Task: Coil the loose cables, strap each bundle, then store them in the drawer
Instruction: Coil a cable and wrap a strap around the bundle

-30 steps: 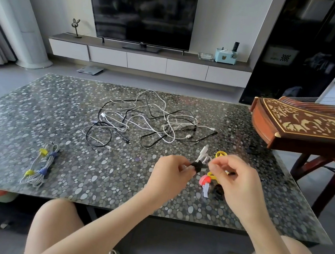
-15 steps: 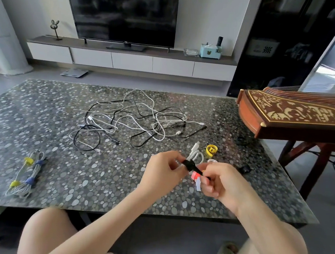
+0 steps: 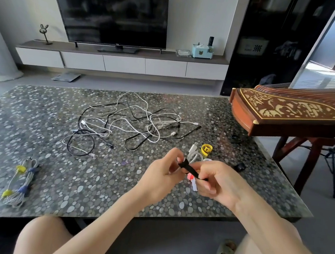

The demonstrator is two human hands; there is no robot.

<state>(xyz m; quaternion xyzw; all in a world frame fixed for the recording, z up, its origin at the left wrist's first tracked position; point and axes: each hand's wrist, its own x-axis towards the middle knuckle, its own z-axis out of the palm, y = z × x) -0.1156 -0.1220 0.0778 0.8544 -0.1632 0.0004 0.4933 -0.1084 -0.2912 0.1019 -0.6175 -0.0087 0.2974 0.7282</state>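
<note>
Cable coil (image 3: 195,156), white, sits right of frame centre, pinched in the grip of the left hand (image 3: 163,172). The right hand (image 3: 220,182), just beside it, pinches a black strap (image 3: 188,168) slanting down-right from the coil. Loose cables (image 3: 134,121) lie beyond on the bench (image 3: 41,114).

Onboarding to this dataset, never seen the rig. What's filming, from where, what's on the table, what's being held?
There is no machine here. A person works with bare hands, and the one view comes from a wide-angle camera worn on their head, looking forward and down.

The left hand grips a small coiled white cable. The right hand pinches a black strap that runs to that coil.

On the pebble-patterned table lie:
- a tangle of loose cables, black and white, in the middle
- a strapped bundle with yellow and blue ties, at the left
- a yellow strap roll just beyond the hands

A red strap shows under the hands.
</note>
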